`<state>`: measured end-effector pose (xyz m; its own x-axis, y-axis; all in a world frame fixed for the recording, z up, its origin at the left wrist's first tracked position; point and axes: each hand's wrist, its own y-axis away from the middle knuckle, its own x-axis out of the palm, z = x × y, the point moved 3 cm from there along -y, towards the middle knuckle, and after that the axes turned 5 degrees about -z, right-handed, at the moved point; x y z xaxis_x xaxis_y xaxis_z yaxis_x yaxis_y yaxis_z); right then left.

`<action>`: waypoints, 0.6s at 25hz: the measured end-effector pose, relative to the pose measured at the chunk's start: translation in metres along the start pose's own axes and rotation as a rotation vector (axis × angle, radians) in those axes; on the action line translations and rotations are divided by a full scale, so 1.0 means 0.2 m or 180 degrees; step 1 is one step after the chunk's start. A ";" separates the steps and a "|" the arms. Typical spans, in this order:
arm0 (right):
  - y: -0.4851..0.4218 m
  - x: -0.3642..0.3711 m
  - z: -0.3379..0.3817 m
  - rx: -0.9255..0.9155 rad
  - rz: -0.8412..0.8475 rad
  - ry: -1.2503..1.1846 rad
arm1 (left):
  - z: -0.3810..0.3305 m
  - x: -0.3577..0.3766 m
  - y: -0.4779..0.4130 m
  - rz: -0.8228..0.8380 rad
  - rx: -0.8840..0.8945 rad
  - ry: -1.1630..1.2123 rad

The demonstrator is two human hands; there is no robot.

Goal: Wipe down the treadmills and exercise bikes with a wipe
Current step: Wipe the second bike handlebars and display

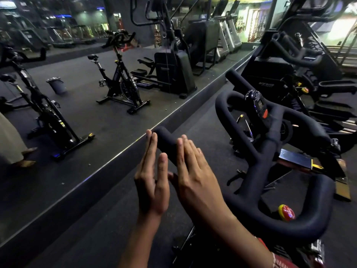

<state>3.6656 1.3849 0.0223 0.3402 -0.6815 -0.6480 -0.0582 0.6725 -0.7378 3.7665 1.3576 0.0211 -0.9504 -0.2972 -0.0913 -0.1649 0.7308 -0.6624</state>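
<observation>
Head view, the only one I get: the exercise bike [293,159] sits in the lower right of the frame, and the left horn [164,139] of its handlebar [270,151] juts toward the centre. The left hand [152,178] stands edge-up just left of that horn. The right hand [195,176] lies flat against its other side. Both have straight fingers, curled round nothing. I see no wipe (whether one hides under a palm, I cannot tell).

The bar looks padded and matte, so I judge it soft on the surface, grippy and rigid beneath, fixed to a heavy frame that won't shift. I'd wrap the horn and slide along it, then go lightly over the console [259,109], which looks more delicate.
</observation>
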 end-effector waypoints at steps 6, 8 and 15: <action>0.32 -0.12 -0.15 -0.0255 -0.0036 0.0663 | -0.07 0.12 0.18 0.0165 0.0517 -0.0652; 0.39 -0.17 -0.19 -0.0373 -0.0018 0.0852 | -0.10 0.18 0.29 0.0185 0.0600 -0.0774; 0.61 -0.43 -0.45 -0.1293 -0.0221 0.0434 | -0.28 0.42 0.68 -0.0056 0.0372 -0.1003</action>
<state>3.5453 1.5003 -0.0289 0.2306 -0.7713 -0.5932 -0.4135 0.4742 -0.7773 3.6488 1.4665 -0.0362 -0.8165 -0.4978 -0.2925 -0.1318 0.6538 -0.7451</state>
